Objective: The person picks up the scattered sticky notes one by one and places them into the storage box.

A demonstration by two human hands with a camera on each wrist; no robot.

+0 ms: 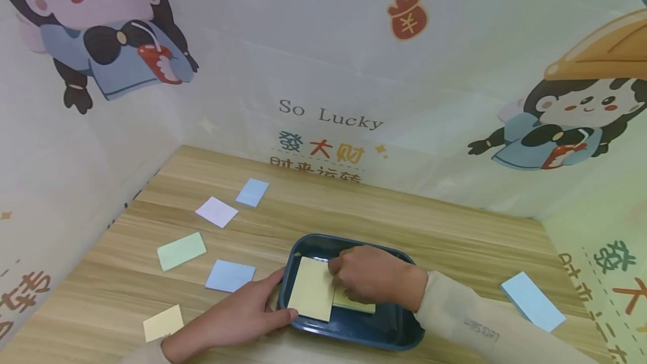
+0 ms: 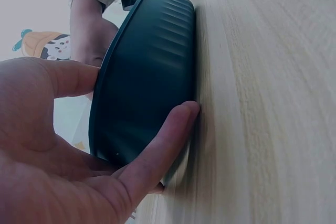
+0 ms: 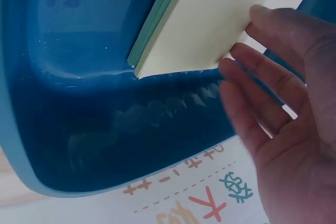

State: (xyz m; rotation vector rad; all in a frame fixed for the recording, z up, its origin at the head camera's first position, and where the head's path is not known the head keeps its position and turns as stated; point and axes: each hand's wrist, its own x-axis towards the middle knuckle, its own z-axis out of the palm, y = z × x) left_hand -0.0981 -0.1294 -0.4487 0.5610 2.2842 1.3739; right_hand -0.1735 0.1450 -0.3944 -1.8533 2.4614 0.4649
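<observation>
A dark blue tray [image 1: 366, 327] sits on the table with two pale yellow sticky-note pads inside. The larger-looking left pad [image 1: 310, 291] lies against the tray's left end. Beside it, the right pad [image 1: 356, 301], partly hidden by a hand, rests on a green layer [image 3: 157, 22]. My left hand [image 1: 242, 310] grips the tray's left end, thumb at the rim and a finger along the outer wall [image 2: 142, 82]. Reaching into the tray, my right hand [image 1: 374, 274] pinches the edge of the right pad between thumb and fingertips.
Left of the tray lie blue notes [image 1: 253, 192] [image 1: 230, 276], a lilac note [image 1: 217, 212], a green note [image 1: 182, 251] and a yellow note [image 1: 163, 323]. A light blue pad [image 1: 533, 301] lies far right. Printed cloth walls [image 1: 323, 60] enclose the wooden table [image 1: 455, 226].
</observation>
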